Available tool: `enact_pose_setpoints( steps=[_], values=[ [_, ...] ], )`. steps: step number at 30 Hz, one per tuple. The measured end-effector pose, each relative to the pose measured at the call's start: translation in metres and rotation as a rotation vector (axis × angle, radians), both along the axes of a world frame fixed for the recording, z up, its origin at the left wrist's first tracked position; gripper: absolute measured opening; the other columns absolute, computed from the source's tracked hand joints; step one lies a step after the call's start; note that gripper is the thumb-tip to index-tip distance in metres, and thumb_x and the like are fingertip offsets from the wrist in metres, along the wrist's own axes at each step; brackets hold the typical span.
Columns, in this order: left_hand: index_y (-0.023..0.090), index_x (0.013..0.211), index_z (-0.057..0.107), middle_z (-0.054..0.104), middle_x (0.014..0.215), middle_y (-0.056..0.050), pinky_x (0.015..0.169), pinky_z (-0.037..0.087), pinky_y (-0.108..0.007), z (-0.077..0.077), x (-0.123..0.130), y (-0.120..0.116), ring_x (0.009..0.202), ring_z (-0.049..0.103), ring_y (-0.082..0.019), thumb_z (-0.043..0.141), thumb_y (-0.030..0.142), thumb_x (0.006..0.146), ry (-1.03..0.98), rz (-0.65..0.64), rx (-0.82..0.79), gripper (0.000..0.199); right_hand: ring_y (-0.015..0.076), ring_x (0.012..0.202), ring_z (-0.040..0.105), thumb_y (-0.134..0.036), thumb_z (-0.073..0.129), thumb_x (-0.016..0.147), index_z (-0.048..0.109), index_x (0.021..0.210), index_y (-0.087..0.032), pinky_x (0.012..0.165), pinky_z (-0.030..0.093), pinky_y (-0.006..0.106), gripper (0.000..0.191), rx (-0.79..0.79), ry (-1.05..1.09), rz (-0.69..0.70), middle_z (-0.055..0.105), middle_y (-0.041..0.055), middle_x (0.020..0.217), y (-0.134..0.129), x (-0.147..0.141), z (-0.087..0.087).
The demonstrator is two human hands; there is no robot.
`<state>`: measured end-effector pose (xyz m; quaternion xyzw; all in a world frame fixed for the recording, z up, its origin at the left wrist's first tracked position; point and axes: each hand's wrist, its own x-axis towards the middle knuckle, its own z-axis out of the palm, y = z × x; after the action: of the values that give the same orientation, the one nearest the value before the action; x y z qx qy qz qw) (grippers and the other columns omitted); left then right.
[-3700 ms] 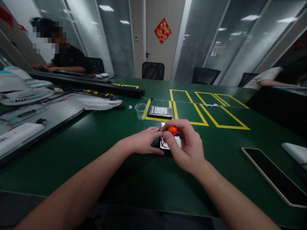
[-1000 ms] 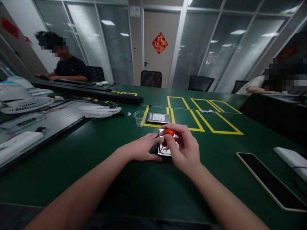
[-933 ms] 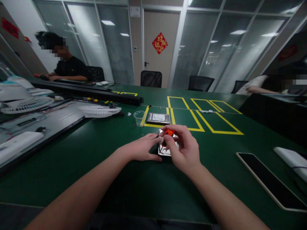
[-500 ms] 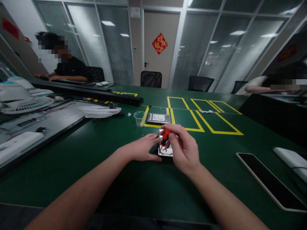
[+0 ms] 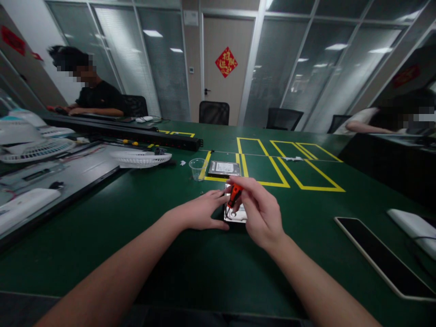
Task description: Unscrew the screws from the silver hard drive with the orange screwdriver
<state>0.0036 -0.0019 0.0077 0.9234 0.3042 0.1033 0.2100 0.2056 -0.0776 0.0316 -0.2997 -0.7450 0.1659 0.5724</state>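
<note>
A silver hard drive lies on the green table in front of me. My right hand is closed around an orange and black screwdriver, whose shaft points down at the drive's near left part. Around the drive's left side, my left hand steadies it between the thumb at the near edge and the fingers at the upper left. The right hand hides the drive's right part. Just beyond them are a second hard drive and a clear plastic cup.
Fan parts, a metal panel and long black bars occupy the left. At the right lie a phone and a white device. Yellow tape rectangles mark the table. People sit at far left and right.
The screwdriver's orange handle has turned slightly within my right hand. My left hand holds the same place on the drive. The whole view has shifted very slightly.
</note>
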Motion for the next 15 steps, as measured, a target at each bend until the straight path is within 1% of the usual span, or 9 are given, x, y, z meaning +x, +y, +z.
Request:
enact_pose_setpoints(
  steps=[2,6,7,9,11,13,15],
  values=[
    [0.024,0.150,0.059,0.053,0.164,-0.015,0.128,0.038,-0.058,0.0000,0.0002,0.0003,0.156,0.041,-0.043,0.086,0.058,0.085,-0.003,-0.001,0.001,0.079,0.0181,0.082,0.071,-0.020,0.046,0.112,0.067,0.140,-0.028,0.074,0.063,0.038,0.036,0.001,-0.001,-0.008,0.073,0.0099,0.127,-0.0001,-0.0001,0.0005],
    [0.027,0.161,0.049,0.049,0.167,-0.015,0.128,0.037,-0.059,-0.0033,-0.0008,0.0021,0.157,0.039,-0.043,0.086,0.057,0.085,-0.004,-0.008,0.000,0.089,0.0239,0.106,0.072,-0.022,0.057,0.109,0.069,0.131,-0.026,0.078,0.065,0.037,0.026,0.029,0.018,-0.065,0.072,0.0107,0.126,-0.0012,-0.0027,0.0036],
    [0.028,0.163,0.046,0.049,0.167,-0.014,0.128,0.036,-0.059,-0.0044,-0.0012,0.0026,0.158,0.039,-0.042,0.085,0.057,0.086,-0.013,-0.016,0.003,0.091,0.0242,0.109,0.072,-0.022,0.060,0.107,0.068,0.130,-0.026,0.078,0.065,0.036,0.024,0.032,0.028,-0.069,0.072,0.0106,0.124,-0.0016,-0.0035,0.0044],
    [0.030,0.163,0.046,0.049,0.167,-0.013,0.128,0.035,-0.058,-0.0063,-0.0018,0.0035,0.158,0.039,-0.041,0.085,0.057,0.086,-0.030,-0.026,0.006,0.091,0.0227,0.106,0.073,-0.021,0.064,0.105,0.068,0.128,-0.025,0.077,0.065,0.034,0.024,0.024,0.048,-0.062,0.073,0.0094,0.121,-0.0022,-0.0046,0.0052],
    [0.028,0.160,0.051,0.051,0.165,-0.014,0.128,0.036,-0.058,-0.0070,-0.0020,0.0039,0.157,0.041,-0.042,0.086,0.057,0.085,-0.029,-0.010,-0.008,0.088,0.0214,0.102,0.075,-0.020,0.066,0.104,0.068,0.127,-0.026,0.076,0.065,0.032,0.023,0.014,0.051,-0.054,0.074,0.0085,0.119,-0.0020,-0.0048,0.0049],
    [0.027,0.157,0.055,0.052,0.164,-0.015,0.127,0.037,-0.058,-0.0066,-0.0017,0.0037,0.156,0.042,-0.043,0.086,0.057,0.084,-0.021,0.005,-0.024,0.085,0.0218,0.101,0.076,-0.022,0.066,0.104,0.068,0.127,-0.026,0.076,0.066,0.033,0.023,0.018,0.032,-0.049,0.075,0.0083,0.119,-0.0011,-0.0042,0.0036],
    [0.026,0.157,0.055,0.052,0.164,-0.014,0.127,0.037,-0.058,-0.0056,-0.0013,0.0033,0.155,0.042,-0.043,0.087,0.056,0.084,-0.027,-0.001,-0.021,0.084,0.0230,0.103,0.076,-0.023,0.064,0.106,0.069,0.130,-0.028,0.080,0.066,0.037,0.025,0.018,0.006,-0.040,0.076,0.0083,0.121,0.0000,-0.0028,0.0020]
  ],
)
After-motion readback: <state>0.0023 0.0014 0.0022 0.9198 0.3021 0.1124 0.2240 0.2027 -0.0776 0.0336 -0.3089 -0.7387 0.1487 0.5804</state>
